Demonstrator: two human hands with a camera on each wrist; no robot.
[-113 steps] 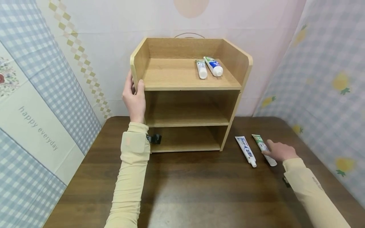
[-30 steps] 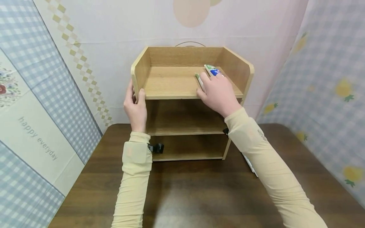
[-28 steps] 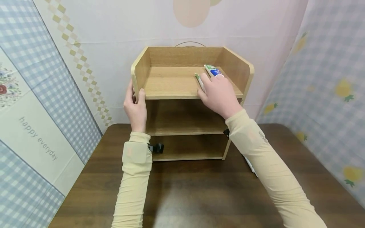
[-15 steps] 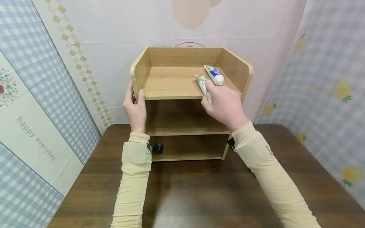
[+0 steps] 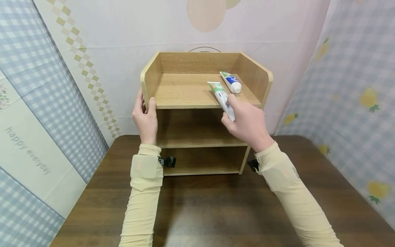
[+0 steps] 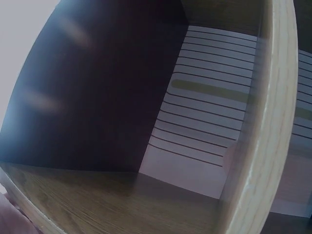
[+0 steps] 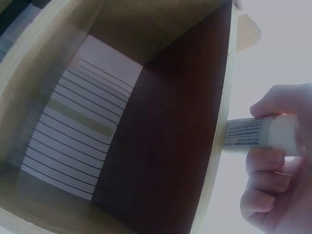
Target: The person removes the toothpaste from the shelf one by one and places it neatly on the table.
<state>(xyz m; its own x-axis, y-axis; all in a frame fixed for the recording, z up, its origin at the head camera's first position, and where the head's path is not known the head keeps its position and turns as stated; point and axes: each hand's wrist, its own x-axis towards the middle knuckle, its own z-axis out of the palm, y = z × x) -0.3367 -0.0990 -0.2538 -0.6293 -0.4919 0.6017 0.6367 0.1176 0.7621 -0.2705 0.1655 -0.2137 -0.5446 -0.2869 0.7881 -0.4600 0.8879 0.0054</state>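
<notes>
Over the last half second your right hand (image 5: 248,125) has drawn the slim green-and-white plastic tube (image 5: 219,94) forward, so its lower end now juts out past the top shelf's front edge while its flat green end reaches back over the board. Your right fingers pinch it near the white cap, and its position probably depends mostly on that grip. The blue, green and white plastic tube (image 5: 229,81) lies on the top shelf toward the right edge, cap to the front, just beside the held one but apart. Your left hand (image 5: 146,121) grips the left edge of the light wood-grain three-tier shelf (image 5: 185,91), likely steadying it. In the head view your right hand hides the held tube's cap, and you cannot tell whether its green end touches the board; in the right wrist view that end is out of sight behind the shelf. Your pale yellow right sleeve (image 5: 296,192) covers part of the dark brown wooden table (image 5: 197,212) right of the shelf, and the left wrist view's dim compartment shows little.
</notes>
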